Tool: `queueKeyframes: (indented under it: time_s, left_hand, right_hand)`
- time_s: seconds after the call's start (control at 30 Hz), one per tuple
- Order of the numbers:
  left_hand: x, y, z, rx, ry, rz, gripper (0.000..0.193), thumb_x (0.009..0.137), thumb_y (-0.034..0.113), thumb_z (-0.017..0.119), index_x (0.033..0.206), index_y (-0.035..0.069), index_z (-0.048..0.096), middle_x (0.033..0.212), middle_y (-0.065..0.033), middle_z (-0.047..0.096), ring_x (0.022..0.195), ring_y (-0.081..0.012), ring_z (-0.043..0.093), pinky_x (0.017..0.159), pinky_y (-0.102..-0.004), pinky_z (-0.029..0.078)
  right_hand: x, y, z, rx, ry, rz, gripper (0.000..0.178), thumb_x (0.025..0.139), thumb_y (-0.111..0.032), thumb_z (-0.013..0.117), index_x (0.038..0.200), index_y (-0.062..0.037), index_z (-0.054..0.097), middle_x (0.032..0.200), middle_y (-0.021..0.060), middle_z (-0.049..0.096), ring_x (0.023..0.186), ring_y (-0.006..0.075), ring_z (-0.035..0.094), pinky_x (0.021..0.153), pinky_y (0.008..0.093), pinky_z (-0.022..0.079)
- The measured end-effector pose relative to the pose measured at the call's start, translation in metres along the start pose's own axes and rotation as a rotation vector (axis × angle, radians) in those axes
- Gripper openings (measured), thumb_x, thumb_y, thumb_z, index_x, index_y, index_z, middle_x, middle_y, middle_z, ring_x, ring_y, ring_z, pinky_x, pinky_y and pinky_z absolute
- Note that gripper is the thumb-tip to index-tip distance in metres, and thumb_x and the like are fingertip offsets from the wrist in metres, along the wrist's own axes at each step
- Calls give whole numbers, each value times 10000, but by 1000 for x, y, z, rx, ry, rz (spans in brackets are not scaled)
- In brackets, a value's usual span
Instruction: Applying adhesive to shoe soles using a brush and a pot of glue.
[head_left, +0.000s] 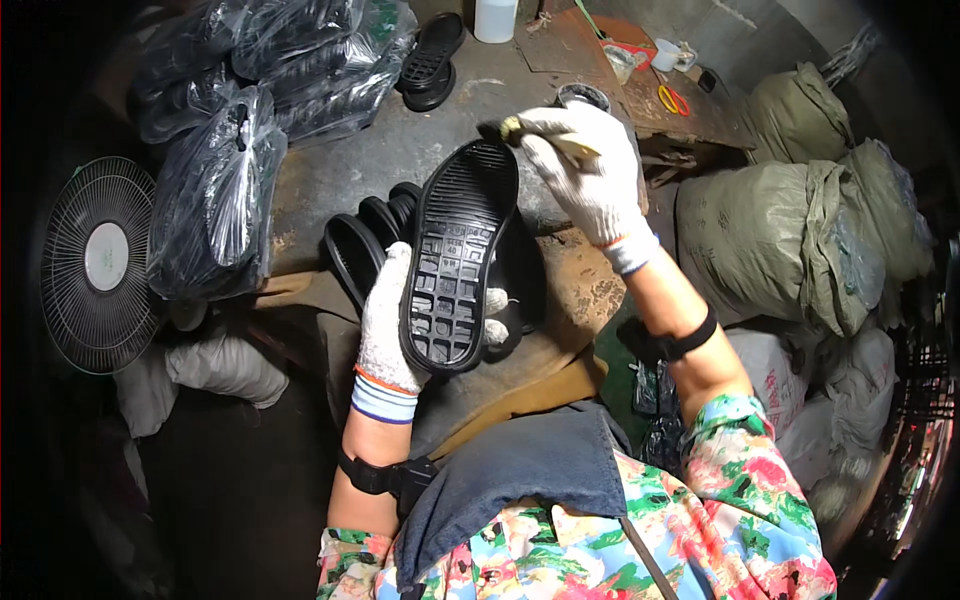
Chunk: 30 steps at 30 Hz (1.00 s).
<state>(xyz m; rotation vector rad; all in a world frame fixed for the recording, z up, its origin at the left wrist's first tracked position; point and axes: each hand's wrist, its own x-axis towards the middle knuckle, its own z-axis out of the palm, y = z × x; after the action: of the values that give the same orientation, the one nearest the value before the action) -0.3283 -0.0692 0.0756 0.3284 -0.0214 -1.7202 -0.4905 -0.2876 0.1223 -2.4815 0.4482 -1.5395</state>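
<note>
My left hand (387,325), in a white knit glove, grips a black shoe sole (450,255) around its heel end. The sole stands tilted up, its ridged and gridded inner side facing me. At the toe end, my right hand (585,165), gloved likewise, is closed on a small brush (511,127) with a dark tip. That tip is at the sole's upper rim; whether it touches cannot be made out. Just beyond my right hand is a round tub (583,95) with dark contents, partly hidden. More black soles (352,250) lie behind my left hand.
Plastic-wrapped bundles of soles (225,190) fill the bench's left side, with a fan (105,255) beside them. Loose soles (433,52) and a white bottle (495,18) stand at the back. Orange-handled scissors (673,99) lie at the back right. Stuffed green sacks (765,235) crowd the right.
</note>
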Motion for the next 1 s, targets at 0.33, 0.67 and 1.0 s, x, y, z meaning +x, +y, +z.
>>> queueKeyframes:
  time_s: [0.33,0.67,1.0]
  left_hand:
    - [3,-10,-11,-101,-46,-3,684,1093,543,386,1527,21,477,1513,-250,541,1148,-530,667,900,-697,580]
    - [14,-16,-15,-261,-220,-77,759,1080,596,355,1543,2,450,1467,-298,564,1268,-547,598,1044,-737,473]
    - [22,-5,-36,-125,-187,219,649,1081,523,414,1490,36,541,1474,-186,604,1321,-366,602,1160,-544,452]
  right_hand:
    - [-37,-42,22,89,-158,63,210,873,-209,753,1074,-168,795,1027,51,769,905,276,679,882,409,523]
    - [-22,-24,20,287,-189,37,157,842,-180,777,990,-136,803,987,44,785,896,265,706,811,383,523]
    - [-46,-95,1,383,-454,-138,264,837,-174,797,1098,-216,801,1113,-7,771,1119,218,698,1087,432,467]
